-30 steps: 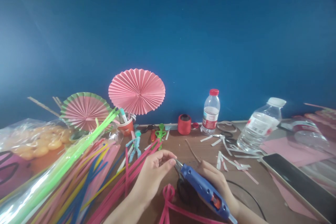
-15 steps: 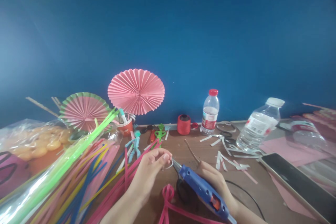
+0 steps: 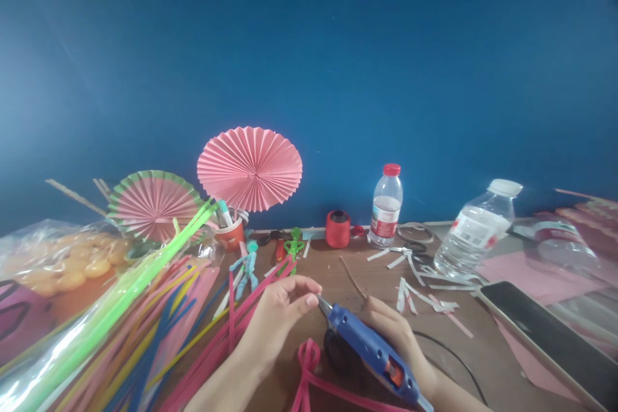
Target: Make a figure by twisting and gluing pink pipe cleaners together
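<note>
Blue wall [image 3: 309, 64] behind. Pink paper fan [image 3: 250, 168] standing against it, green-edged fan [image 3: 152, 203] lower left. Orange cup [image 3: 232, 235] with pens between them. Red thread spool [image 3: 337, 229] just beside red-capped water bottle [image 3: 386, 207]; white-capped bottle [image 3: 476, 232] further right. White paper strips [image 3: 420, 293] scattered on brown table [image 3: 328, 273]. Black phone [image 3: 545, 328] at right edge, on pink paper sheet [image 3: 526, 270]. Multicoloured pipe cleaner bundle [image 3: 120, 309] fanned across left. Teal pipe-cleaner figure [image 3: 248, 268] and green one [image 3: 293, 246] lying near cup.

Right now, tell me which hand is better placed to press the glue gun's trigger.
Right. The right hand wraps the glue gun beside its orange trigger. The left hand is pinched at the nozzle, away from the grip, perhaps steadying something too small to make out.
</note>
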### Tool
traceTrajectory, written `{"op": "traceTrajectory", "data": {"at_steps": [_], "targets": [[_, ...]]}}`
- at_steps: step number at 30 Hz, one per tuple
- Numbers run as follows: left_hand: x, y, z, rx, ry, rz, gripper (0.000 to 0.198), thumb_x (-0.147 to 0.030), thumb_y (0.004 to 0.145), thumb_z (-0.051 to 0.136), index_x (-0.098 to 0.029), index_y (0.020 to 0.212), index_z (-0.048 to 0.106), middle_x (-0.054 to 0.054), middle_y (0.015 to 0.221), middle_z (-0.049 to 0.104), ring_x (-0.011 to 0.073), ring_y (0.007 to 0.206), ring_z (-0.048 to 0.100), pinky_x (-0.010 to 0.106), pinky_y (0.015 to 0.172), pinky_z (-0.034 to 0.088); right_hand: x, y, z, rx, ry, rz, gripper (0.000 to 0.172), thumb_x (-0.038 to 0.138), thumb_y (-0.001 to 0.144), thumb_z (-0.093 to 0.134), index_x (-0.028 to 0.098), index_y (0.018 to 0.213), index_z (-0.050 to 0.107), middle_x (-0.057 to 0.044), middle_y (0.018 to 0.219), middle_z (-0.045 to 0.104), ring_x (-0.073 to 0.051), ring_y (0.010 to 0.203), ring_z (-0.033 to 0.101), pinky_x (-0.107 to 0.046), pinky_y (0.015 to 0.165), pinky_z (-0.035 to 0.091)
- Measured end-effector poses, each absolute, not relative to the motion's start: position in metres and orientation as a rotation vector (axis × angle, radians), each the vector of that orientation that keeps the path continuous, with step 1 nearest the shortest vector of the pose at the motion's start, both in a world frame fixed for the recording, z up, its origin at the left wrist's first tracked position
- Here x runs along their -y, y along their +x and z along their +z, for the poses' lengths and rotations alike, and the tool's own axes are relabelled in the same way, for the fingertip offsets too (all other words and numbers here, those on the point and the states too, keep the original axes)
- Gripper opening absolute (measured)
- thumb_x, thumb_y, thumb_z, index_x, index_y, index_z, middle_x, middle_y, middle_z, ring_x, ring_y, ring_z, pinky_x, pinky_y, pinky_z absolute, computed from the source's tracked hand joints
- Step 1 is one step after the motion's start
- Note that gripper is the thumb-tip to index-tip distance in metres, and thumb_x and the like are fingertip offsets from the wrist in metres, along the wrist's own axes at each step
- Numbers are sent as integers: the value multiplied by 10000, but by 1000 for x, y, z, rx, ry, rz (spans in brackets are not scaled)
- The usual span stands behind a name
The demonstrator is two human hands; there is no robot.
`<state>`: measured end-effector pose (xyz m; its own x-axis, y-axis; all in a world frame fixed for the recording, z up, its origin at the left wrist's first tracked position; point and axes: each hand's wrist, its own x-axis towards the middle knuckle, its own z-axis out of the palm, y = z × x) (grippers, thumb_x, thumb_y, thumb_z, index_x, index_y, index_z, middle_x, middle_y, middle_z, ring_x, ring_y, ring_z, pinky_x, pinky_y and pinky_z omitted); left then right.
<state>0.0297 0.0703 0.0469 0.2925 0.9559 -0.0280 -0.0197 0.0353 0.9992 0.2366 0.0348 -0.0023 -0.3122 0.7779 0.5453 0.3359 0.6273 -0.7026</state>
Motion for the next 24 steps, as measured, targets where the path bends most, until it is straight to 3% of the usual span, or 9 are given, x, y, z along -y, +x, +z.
{"op": "traceTrajectory", "data": {"at_steps": [5, 10, 16, 24], "targets": [[-66, 32, 46, -920, 1301, 979, 124, -279, 718, 673, -157, 731, 661, 12, 702, 612, 139, 699, 510, 240, 683, 375, -35, 238, -5, 1926, -897, 620, 233, 378, 811, 515, 178, 817, 634, -30, 684, 482, -168, 619, 477, -276, 570, 366], [-68, 29, 44, -942, 1307, 970, 176, -319, 727, 663, -153, 779, 692, 30, 720, 631, 145, 707, 519, 249, 699, 381, -37, 238, -8, 1887, -894, 613, 143, 304, 791, 535, 180, 793, 607, -30, 685, 492, -165, 603, 485, -270, 555, 367], [-81, 20, 41, -1166, 1142, 1165, 332, -423, 793, 550, -204, 1030, 626, 68, 1035, 618, 164, 823, 533, 248, 682, 406, -38, 239, -12, 1871, -879, 536, 67, 219, 735, 586, 193, 702, 534, -12, 656, 487, -155, 579, 486, -258, 531, 356], [-88, 15, 39, -1198, 1131, 1222, 240, -373, 728, 627, -156, 825, 657, 53, 823, 635, 159, 756, 558, 234, 641, 414, -37, 239, -6, 1876, -905, 548, 77, 214, 752, 581, 199, 696, 531, -14, 652, 502, -163, 595, 509, -264, 541, 381]]}}
